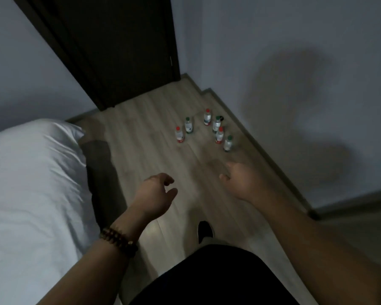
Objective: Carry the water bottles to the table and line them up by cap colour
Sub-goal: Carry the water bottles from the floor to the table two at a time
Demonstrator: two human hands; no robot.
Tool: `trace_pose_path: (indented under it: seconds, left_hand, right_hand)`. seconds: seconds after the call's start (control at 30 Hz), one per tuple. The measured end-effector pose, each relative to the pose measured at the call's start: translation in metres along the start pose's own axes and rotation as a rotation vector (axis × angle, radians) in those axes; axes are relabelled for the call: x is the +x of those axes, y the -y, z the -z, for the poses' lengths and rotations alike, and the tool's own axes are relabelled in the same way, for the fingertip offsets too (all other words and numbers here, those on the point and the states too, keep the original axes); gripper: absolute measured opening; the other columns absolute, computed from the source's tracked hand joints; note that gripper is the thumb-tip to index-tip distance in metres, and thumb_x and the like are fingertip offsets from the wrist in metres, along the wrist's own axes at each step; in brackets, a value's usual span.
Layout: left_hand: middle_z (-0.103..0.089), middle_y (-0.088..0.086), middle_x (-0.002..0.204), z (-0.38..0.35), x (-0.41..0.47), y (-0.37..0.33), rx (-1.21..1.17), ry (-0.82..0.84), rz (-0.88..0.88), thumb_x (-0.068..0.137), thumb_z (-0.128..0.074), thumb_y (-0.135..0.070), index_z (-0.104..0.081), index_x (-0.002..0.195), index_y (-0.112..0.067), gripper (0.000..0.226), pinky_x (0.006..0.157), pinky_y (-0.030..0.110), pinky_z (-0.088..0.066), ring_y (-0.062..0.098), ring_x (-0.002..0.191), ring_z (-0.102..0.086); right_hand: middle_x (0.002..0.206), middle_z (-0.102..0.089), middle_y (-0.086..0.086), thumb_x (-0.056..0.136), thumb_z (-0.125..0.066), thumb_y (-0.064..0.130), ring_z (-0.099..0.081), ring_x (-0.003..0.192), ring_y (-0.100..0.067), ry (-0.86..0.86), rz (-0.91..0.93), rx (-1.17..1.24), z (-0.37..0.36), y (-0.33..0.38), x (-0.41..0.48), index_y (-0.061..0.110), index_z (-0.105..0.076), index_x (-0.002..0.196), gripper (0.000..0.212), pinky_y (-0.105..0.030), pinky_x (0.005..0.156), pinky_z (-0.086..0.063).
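Observation:
Several small water bottles stand upright on the wooden floor near the right wall. Red-capped bottles (179, 134) (207, 117) (219, 135) are mixed with green-capped bottles (188, 124) (216, 124) (228, 143). My left hand (155, 194) hangs over the floor with fingers loosely curled and nothing in it. My right hand (243, 180) reaches forward, fingers apart and empty, just short of the nearest green-capped bottle. No table is in view.
A bed with white sheets (31, 183) fills the left side. A dark door (119, 47) stands at the back. The wall and skirting (273, 155) run along the right. My foot (205, 230) is on the floor strip between bed and wall.

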State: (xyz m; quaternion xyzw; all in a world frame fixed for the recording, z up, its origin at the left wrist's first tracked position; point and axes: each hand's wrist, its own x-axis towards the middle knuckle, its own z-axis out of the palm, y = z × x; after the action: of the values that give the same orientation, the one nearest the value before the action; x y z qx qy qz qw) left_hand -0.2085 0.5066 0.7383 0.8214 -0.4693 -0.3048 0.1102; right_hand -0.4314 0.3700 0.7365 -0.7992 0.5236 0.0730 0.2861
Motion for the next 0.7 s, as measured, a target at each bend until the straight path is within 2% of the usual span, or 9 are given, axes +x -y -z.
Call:
trace_pose_path:
  seconds: [0.17,0.33,0.53,0.7]
  left_hand:
    - [-0.066,-0.008,0.127,0.058,0.079,0.002,-0.016,-0.059,0.016,0.096,-0.068,-0.040,-0.062,0.130,-0.029,0.036,0.080,0.026,-0.057,0.004,0.092,-0.062]
    - [-0.064,-0.005,0.131,0.108,0.157,0.028,-0.025,0.000,-0.001,0.098,-0.066,-0.036,-0.061,0.132,-0.026,0.036,0.087,0.036,-0.060,0.009,0.101,-0.065]
    - [-0.066,-0.003,0.131,0.181,0.273,0.073,0.027,0.061,-0.135,0.099,-0.066,-0.035,-0.063,0.132,-0.023,0.035,0.091,0.035,-0.056,0.014,0.107,-0.065]
    - [-0.066,-0.001,0.130,0.248,0.358,0.109,0.143,0.176,-0.285,0.098,-0.067,-0.034,-0.064,0.133,-0.021,0.037,0.087,0.024,-0.045,0.016,0.110,-0.064]
  right_hand:
    - [0.130,-0.066,-0.012,0.098,-0.056,0.037,-0.062,0.119,-0.031,-0.043,0.061,-0.040,0.051,0.055,0.089,0.014,-0.061,0.134,0.042,-0.038,0.097,-0.052]
    - [0.122,-0.067,-0.013,0.101,-0.052,0.038,-0.063,0.110,-0.032,-0.016,0.030,-0.099,0.061,0.105,0.166,0.011,-0.063,0.120,0.035,-0.039,0.088,-0.054]
    - [0.124,-0.065,-0.010,0.102,-0.050,0.040,-0.063,0.109,-0.029,-0.030,-0.121,0.007,0.051,0.169,0.251,0.015,-0.060,0.133,0.041,-0.042,0.091,-0.055]
    - [0.132,-0.063,-0.012,0.102,-0.052,0.040,-0.060,0.118,-0.030,-0.076,-0.311,0.114,0.042,0.234,0.302,0.012,-0.057,0.137,0.046,-0.044,0.098,-0.052]
